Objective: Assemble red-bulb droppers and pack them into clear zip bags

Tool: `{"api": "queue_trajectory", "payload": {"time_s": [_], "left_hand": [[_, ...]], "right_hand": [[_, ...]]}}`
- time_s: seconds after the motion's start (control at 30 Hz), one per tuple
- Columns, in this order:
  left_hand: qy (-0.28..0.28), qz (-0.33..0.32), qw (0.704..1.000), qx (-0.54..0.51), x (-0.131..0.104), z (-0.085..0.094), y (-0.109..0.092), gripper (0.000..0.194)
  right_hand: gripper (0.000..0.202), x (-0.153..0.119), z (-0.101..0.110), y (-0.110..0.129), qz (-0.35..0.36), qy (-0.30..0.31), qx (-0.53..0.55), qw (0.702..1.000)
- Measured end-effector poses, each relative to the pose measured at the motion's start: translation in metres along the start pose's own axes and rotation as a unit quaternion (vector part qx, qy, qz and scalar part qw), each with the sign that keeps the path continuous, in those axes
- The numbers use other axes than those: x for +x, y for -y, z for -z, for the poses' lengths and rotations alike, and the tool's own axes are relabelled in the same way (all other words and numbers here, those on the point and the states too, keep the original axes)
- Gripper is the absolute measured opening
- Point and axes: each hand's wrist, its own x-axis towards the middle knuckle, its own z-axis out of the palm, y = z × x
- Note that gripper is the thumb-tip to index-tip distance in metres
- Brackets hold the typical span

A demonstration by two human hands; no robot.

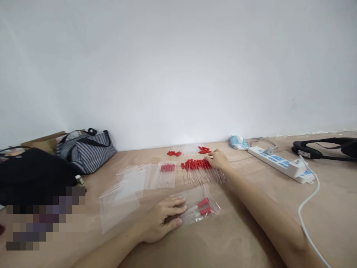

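Observation:
My left hand [164,219] lies with fingers stretched out on the left part of a clear zip bag [192,193]. Inside that bag are two droppers with red bulbs [205,210], their bulbs toward the right end. Farther off, my right hand [218,160] has its fingers pinched at the right end of a row of droppers [198,165] with thin clear stems. It seems to grip one dropper there, though the fingertips partly hide it. A filled bag of droppers [167,173] rests left of the row.
Flat clear bags [122,193] overlap at left. More red-bulbed droppers [204,149] lie near the wall. A power strip [273,160] with a white cable, a blue packet [238,142] and a black headset [315,149] are at right. A striped bag [86,150] and small bottle [79,180] stand left.

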Motion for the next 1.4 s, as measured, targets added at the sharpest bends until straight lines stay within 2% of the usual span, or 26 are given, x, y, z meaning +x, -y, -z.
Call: {"api": "queue_trajectory", "payload": {"time_s": [0.1, 0.17, 0.27, 0.37, 0.47, 0.6, 0.77, 0.83, 0.93, 1.03, 1.13, 1.2, 1.33, 1.4], "left_hand": [[0.004, 0.004, 1.000, 0.002, -0.001, 0.000, 0.000, 0.037], [0.000, 0.002, 1.000, 0.000, -0.001, 0.000, 0.000, 0.038], [-0.008, -0.007, 1.000, -0.007, -0.001, 0.000, 0.000, 0.042], [-0.013, -0.011, 1.000, -0.013, -0.002, -0.001, 0.002, 0.042], [-0.022, 0.012, 1.000, -0.014, -0.003, -0.003, 0.005, 0.045], [-0.015, 0.043, 0.999, -0.006, -0.004, -0.004, 0.008, 0.050], [-0.013, 0.048, 0.999, 0.003, -0.005, -0.005, 0.008, 0.052], [-0.014, 0.047, 0.999, 0.003, -0.005, -0.006, 0.008, 0.052], [-0.017, 0.042, 0.999, 0.002, -0.004, -0.007, 0.008, 0.053], [-0.021, 0.037, 0.999, 0.003, -0.004, -0.007, 0.007, 0.053], [-0.019, 0.040, 0.999, 0.003, -0.004, -0.006, 0.006, 0.053], [-0.015, 0.046, 0.999, 0.001, -0.004, -0.006, 0.005, 0.053], [-0.015, 0.057, 0.998, -0.005, -0.005, -0.007, 0.006, 0.052], [-0.029, 0.046, 0.998, -0.010, -0.005, -0.006, 0.005, 0.050]], "right_hand": [[0.017, 0.004, -0.005, 0.001, -0.007, 0.001, 0.027, 1.000], [0.016, 0.007, 0.000, 0.001, -0.010, -0.002, 0.056, 0.998], [0.020, 0.006, 0.020, -0.003, -0.003, -0.010, 0.109, 0.994], [0.024, -0.010, 0.041, -0.011, -0.007, -0.039, 0.199, 0.979], [0.028, -0.042, 0.048, -0.019, -0.056, -0.057, 0.395, 0.915], [0.032, -0.082, 0.035, -0.020, -0.138, -0.031, 0.521, 0.842], [0.035, -0.105, 0.019, -0.008, -0.162, 0.037, 0.595, 0.786], [0.036, -0.110, 0.018, -0.003, -0.159, 0.081, 0.607, 0.775], [0.038, -0.117, 0.020, 0.002, -0.132, 0.180, 0.569, 0.791], [0.040, -0.120, 0.022, 0.003, -0.075, 0.265, 0.512, 0.813], [0.042, -0.121, 0.021, 0.002, -0.033, 0.322, 0.486, 0.812], [0.040, -0.121, 0.019, 0.002, -0.018, 0.336, 0.467, 0.817], [0.033, -0.123, 0.016, 0.005, 0.009, 0.276, 0.392, 0.878], [0.034, -0.124, 0.016, 0.006, 0.039, 0.285, 0.362, 0.887]]}}
